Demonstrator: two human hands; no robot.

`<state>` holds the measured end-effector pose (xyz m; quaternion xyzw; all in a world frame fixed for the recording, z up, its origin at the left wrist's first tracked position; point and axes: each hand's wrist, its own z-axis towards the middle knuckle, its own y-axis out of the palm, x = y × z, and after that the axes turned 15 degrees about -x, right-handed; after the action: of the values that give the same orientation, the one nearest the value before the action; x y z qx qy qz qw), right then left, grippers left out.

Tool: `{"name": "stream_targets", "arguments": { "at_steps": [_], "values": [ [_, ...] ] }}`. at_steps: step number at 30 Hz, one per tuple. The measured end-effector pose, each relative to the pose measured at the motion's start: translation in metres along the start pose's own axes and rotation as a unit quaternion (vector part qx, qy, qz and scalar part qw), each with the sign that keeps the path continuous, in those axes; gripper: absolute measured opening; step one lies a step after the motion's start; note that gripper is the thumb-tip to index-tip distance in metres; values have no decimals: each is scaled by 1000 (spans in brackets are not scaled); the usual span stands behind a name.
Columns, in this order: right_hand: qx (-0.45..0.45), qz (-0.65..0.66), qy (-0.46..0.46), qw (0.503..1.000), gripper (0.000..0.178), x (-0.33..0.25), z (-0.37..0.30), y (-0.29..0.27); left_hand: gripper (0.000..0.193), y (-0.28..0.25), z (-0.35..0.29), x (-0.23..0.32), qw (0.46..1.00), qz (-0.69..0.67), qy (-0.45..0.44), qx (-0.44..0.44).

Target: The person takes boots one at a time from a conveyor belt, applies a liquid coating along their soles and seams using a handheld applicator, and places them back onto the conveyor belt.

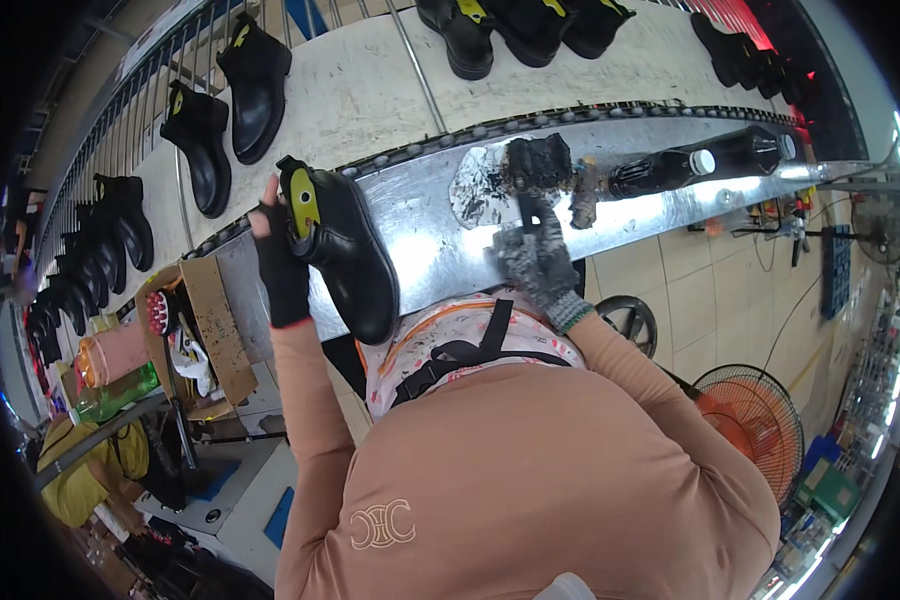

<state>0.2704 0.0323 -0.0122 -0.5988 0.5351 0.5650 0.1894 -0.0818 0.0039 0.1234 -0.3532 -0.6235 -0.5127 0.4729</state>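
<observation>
My left hand [282,262], in a black fingerless glove, is against the shaft of a black ankle boot [358,262] and holds it over the near edge of the metal bench; part of the grip is behind the boot. The boot's yellow lining shows at its opening, and its toe points toward me. My right hand [536,262], in a stained grey glove, is closed and slightly blurred. A short dark piece [530,210] sticks out from its fingers toward a black, crusted block [540,162]. That block sits on a white, black-smeared patch [478,185].
Dark bottles with white caps [662,172] lie on the metal bench [420,215] at right, beside a stained rag-like lump [584,192]. Beyond a chain, more black boots [258,90] stand on the pale conveyor [360,85]. A cardboard box [215,330] is at left; an orange fan [750,425] at lower right.
</observation>
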Motion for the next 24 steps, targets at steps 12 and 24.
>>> {"name": "stream_targets", "arguments": {
  "at_steps": [12, 24],
  "values": [
    [98, -99, 128, 982, 62, -70, -62, 34, 61, -25, 60, -9, 972, -87, -161, -147],
    [70, -7, 114, 991, 55, -86, -47, 24, 73, -26, 69, -23, 983, -56, -101, -142]
  ]
}}
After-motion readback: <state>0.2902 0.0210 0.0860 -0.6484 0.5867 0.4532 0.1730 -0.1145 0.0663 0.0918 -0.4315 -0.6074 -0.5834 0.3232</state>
